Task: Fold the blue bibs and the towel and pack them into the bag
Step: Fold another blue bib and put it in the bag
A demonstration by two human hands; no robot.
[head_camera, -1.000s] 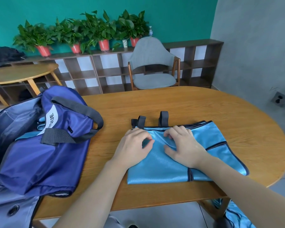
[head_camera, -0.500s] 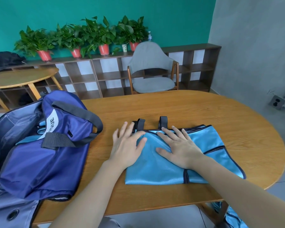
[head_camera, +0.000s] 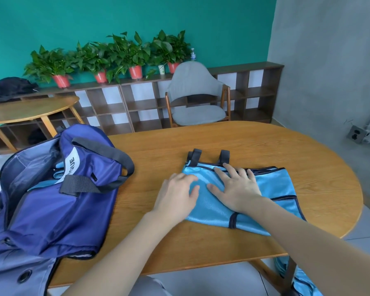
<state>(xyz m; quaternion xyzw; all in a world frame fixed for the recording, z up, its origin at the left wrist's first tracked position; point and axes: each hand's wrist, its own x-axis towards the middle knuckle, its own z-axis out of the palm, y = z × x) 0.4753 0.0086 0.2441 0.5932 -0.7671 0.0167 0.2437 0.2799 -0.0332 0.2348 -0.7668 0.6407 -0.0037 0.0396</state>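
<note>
A light-blue bib with dark trim and two dark straps at its far edge lies folded flat on the oval wooden table. My left hand rests flat on the bib's left edge, partly on the table. My right hand lies flat on the bib's middle with spread fingers reaching toward the straps. The open navy bag sits at the table's left end, with light-blue fabric visible inside its opening. More light-blue cloth hangs below the table's near right edge.
A grey chair stands beyond the table's far side. Behind it runs a low wooden shelf with several potted plants. A second wooden table stands at the far left. A grey wall closes the right side.
My left hand slid from the bib's top-left corner down to its left edge. My right hand stays flat on the bib. The view shifted slightly left.
</note>
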